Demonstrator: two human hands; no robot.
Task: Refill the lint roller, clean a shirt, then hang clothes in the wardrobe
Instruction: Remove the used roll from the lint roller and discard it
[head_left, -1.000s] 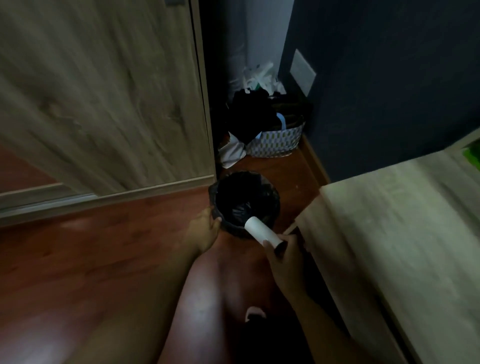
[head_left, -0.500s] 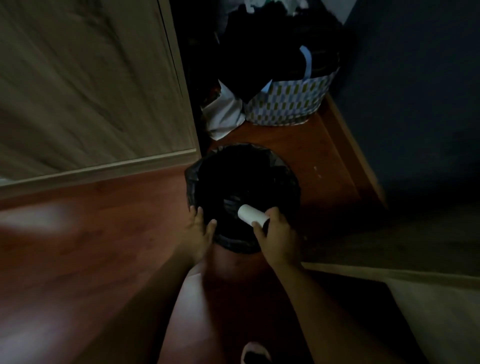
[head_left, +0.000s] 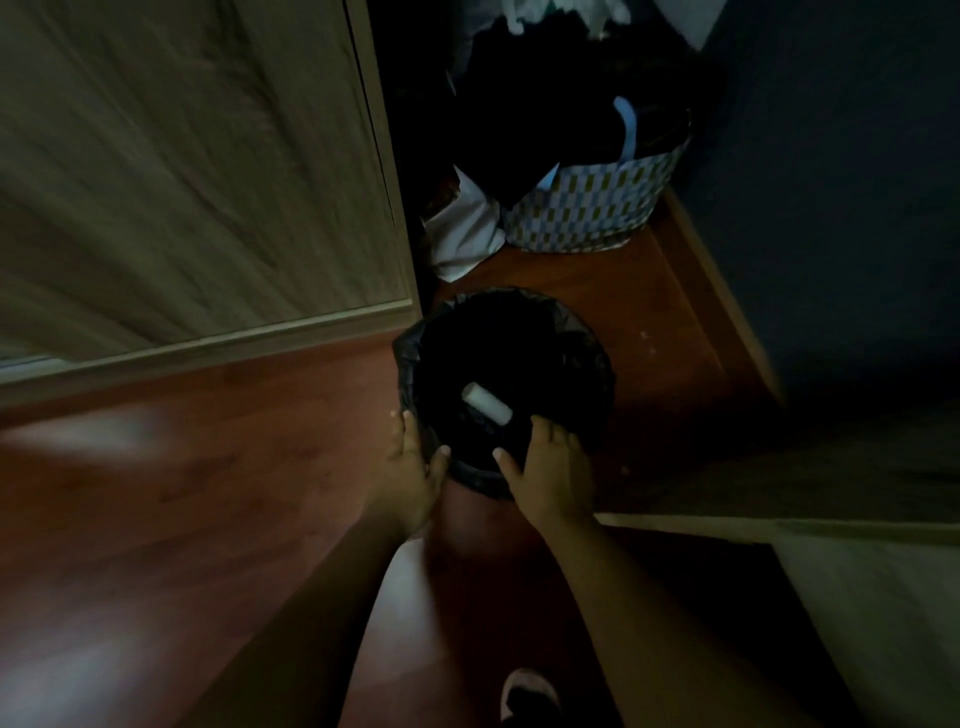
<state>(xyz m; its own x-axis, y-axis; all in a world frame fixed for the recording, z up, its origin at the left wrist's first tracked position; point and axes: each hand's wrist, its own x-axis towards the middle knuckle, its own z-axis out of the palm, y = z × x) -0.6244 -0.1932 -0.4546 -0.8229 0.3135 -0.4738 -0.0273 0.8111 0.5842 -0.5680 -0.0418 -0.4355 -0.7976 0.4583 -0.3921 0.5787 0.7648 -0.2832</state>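
Note:
A small round bin lined with a black bag (head_left: 587, 364) stands on the wooden floor in front of me. A white cardboard roll core (head_left: 487, 404) is inside the bin's mouth, clear of my fingers. My right hand (head_left: 550, 470) hovers at the bin's near rim, fingers spread, holding nothing. My left hand (head_left: 413, 467) grips the bin's near left rim. The scene is dim.
A wood-grain wardrobe door (head_left: 182, 171) stands at the left. A patterned basket (head_left: 597, 208) piled with dark clothes sits behind the bin, with white cloth (head_left: 462, 239) beside it. A dark blue wall (head_left: 831, 182) is at the right, a pale surface (head_left: 872, 597) at the lower right.
My right hand brought the white roll core over the bin and let it go; the core now lies inside the bin. The left hand stayed on the rim. The camera tilted down.

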